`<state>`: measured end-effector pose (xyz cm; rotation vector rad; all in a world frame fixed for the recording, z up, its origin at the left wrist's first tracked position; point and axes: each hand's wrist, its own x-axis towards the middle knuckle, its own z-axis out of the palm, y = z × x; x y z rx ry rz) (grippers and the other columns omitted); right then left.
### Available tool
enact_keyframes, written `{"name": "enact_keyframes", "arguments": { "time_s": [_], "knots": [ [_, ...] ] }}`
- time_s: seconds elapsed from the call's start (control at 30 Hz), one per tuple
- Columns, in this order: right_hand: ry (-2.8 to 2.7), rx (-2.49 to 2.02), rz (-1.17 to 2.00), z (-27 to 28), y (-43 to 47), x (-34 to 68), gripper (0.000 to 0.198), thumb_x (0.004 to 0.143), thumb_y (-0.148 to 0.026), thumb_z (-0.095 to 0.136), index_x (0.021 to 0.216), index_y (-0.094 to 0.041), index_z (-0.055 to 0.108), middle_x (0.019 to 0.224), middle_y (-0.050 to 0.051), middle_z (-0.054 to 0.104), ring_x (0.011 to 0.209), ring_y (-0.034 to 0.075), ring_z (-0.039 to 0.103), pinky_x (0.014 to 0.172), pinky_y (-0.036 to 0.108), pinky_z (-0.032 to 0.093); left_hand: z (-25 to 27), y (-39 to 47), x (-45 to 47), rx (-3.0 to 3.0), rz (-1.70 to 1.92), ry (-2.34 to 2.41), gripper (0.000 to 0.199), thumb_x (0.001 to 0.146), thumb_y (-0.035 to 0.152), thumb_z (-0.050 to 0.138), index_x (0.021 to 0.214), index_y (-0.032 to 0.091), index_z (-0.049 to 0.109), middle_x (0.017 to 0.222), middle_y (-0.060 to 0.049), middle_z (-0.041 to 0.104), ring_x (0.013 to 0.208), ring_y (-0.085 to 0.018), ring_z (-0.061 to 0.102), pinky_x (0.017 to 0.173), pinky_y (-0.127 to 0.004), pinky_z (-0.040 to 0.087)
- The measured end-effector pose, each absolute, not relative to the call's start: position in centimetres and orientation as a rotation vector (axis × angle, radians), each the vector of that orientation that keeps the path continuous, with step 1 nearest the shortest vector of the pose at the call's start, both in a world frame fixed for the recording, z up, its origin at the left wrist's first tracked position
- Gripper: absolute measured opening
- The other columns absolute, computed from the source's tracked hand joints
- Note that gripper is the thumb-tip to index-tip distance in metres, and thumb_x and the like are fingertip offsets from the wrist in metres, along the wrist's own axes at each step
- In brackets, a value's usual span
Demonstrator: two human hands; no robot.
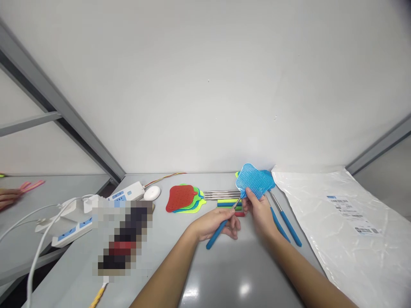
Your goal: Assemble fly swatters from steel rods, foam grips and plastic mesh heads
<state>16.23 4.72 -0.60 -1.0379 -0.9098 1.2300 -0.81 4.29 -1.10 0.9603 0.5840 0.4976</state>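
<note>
Between my two hands is a blue fly swatter [253,179] with a mesh head, a thin metal rod and a blue grip. My left hand [215,224] is closed around the rod and the top of the grip. My right hand [258,207] pinches the base of the mesh head. Behind my hands, a stack of fly swatters with a red one [180,197] on top lies with its metal rods pointing right. Other blue swatters [290,229] lie beside my right hand, their heads partly hidden behind the held one. Several coloured grips [229,204] show behind my fingers.
A large white plastic mailing bag [356,231] covers the table's right side. On the left are power strips [72,231] with white cables, a round white object [152,193] and a blurred-out object [125,239]. Another person's hand [9,197] appears at the far left. A wall rises behind.
</note>
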Motion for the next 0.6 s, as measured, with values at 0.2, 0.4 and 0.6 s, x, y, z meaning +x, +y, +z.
{"name": "enact_keyframes", "arguments": {
  "time_s": [0.2, 0.4, 0.6],
  "knots": [
    [-0.935, -1.010, 1.226, -1.47, 5.22, 16.28, 0.035, 0.082, -0.049, 0.063, 0.065, -0.020, 0.056, 0.055, -0.002, 0.054, 0.048, 0.012, 0.047, 0.048, 0.027, 0.038, -1.24, 4.51, -0.75, 0.953, 0.475, 0.567, 0.048, 0.088, 0.053, 0.051, 0.062, 0.013, 0.050, 0.084, -0.010, 0.062, 0.067, -0.017, 0.064, 0.078, -0.042, 0.051],
    [-0.954, -1.005, 1.229, -1.67, 5.30, 16.37, 0.034, 0.083, -0.050, 0.061, 0.067, -0.020, 0.056, 0.055, -0.002, 0.054, 0.048, 0.012, 0.047, 0.047, 0.026, 0.038, -1.20, 4.49, -0.72, 0.969, 0.470, 0.580, 0.049, 0.088, 0.055, 0.048, 0.060, 0.015, 0.041, 0.081, -0.009, 0.062, 0.066, -0.017, 0.064, 0.077, -0.040, 0.051],
    [-0.961, -1.019, 1.208, -1.51, 5.11, 16.27, 0.034, 0.084, -0.049, 0.060, 0.067, -0.020, 0.055, 0.055, -0.002, 0.054, 0.049, 0.011, 0.047, 0.048, 0.025, 0.038, -1.33, 4.46, -0.74, 0.984, 0.481, 0.582, 0.048, 0.090, 0.052, 0.047, 0.059, 0.016, 0.039, 0.080, -0.009, 0.062, 0.066, -0.018, 0.064, 0.077, -0.041, 0.050]
  ]
}}
